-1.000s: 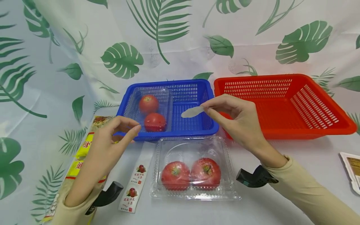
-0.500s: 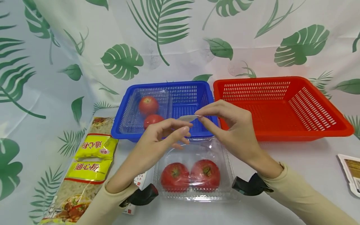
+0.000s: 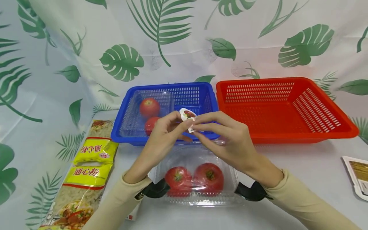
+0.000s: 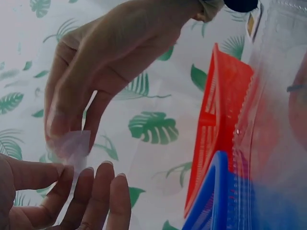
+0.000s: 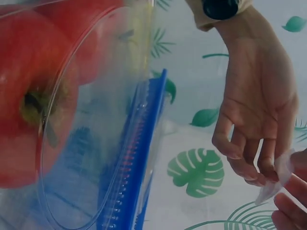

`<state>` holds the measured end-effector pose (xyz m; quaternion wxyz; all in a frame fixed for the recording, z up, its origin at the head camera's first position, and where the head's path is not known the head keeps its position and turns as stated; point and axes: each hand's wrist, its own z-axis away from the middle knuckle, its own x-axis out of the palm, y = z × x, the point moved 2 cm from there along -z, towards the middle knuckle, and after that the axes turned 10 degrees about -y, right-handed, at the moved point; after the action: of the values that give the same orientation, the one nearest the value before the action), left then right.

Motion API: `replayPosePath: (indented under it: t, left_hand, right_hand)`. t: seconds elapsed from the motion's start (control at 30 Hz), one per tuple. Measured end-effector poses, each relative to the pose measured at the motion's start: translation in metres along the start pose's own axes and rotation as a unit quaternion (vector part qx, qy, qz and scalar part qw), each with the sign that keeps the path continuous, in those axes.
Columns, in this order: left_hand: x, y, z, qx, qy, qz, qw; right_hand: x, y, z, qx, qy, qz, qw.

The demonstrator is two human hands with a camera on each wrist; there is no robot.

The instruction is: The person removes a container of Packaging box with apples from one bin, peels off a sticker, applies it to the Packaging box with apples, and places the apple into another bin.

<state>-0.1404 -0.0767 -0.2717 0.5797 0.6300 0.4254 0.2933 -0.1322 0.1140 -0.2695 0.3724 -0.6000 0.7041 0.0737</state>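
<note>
Both hands meet above the front edge of the blue basket, around a small white sticker (image 3: pixel 188 114) printed with red fruit. My left hand (image 3: pixel 164 137) pinches it between thumb and forefinger; my right hand (image 3: pixel 230 140) pinches its right side with the fingertips. In the left wrist view the sticker (image 4: pixel 76 146) looks pale and translucent between the two hands. Below them stands a closed clear plastic box (image 3: pixel 201 202) with two red apples (image 3: pixel 209 177) inside. A strip of stickers (image 3: pixel 131 216) lies mostly hidden under my left forearm.
The blue basket (image 3: pixel 214 102) holds another clear box with two red apples (image 3: pixel 149 107). To its right is a red basket (image 3: pixel 287 140). Yellow-labelled food packets (image 3: pixel 89 174) lie at left. A white-edged item (image 3: pixel 356 174) sits at the far right.
My left hand has moved right and up from beside the blue basket to meet my right hand and grip the sticker. The sticker has turned so its printed face shows.
</note>
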Motion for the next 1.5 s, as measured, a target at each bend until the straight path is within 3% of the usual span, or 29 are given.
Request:
replayPosePath:
  t: [0.13, 0.2, 0.27, 0.37, 0.47, 0.57, 0.7, 0.83, 1.03, 1.2, 1.33, 1.5]
  left_hand:
    - [-0.002, -0.003, 0.002, -0.008, 0.008, -0.029, 0.9995]
    - [-0.003, -0.004, 0.004, -0.014, 0.005, -0.055, 0.9984]
    - [-0.004, -0.005, 0.007, -0.024, 0.000, -0.096, 0.9951]
    - [-0.005, -0.007, 0.011, -0.038, -0.018, -0.149, 0.9880]
    - [-0.006, -0.011, 0.014, -0.047, -0.040, -0.178, 0.9820]
    - [-0.006, -0.016, 0.017, -0.066, -0.060, -0.188, 0.9780]
    - [-0.006, -0.024, 0.021, -0.097, -0.078, -0.201, 0.9717]
    - [-0.006, -0.030, 0.025, -0.106, -0.089, -0.217, 0.9663]
    - [-0.006, -0.037, 0.029, -0.109, -0.103, -0.228, 0.9620]
    - [-0.004, -0.040, 0.031, -0.126, -0.121, -0.234, 0.9565]
    - [-0.003, -0.041, 0.031, -0.138, -0.129, -0.238, 0.9527]
    - [-0.004, -0.044, 0.032, -0.144, -0.137, -0.225, 0.9540]
  right_hand:
    - [-0.003, 0.003, 0.002, 0.064, 0.004, -0.009, 0.9979]
    - [-0.004, 0.006, 0.003, 0.122, -0.006, -0.067, 0.9903]
    - [-0.004, 0.010, 0.004, 0.187, -0.024, -0.131, 0.9733]
    - [-0.003, 0.014, 0.009, 0.272, -0.051, -0.224, 0.9345]
    - [0.000, 0.016, 0.016, 0.317, -0.081, -0.262, 0.9079]
    - [0.004, 0.017, 0.025, 0.336, -0.108, -0.291, 0.8893]
    - [0.009, 0.018, 0.034, 0.337, -0.132, -0.318, 0.8761]
    - [0.015, 0.017, 0.039, 0.339, -0.155, -0.321, 0.8708]
    - [0.024, 0.016, 0.043, 0.342, -0.192, -0.297, 0.8706]
    - [0.028, 0.014, 0.047, 0.347, -0.215, -0.299, 0.8626]
    - [0.031, 0.012, 0.047, 0.337, -0.224, -0.300, 0.8638]
    - [0.035, 0.010, 0.047, 0.321, -0.231, -0.303, 0.8671]
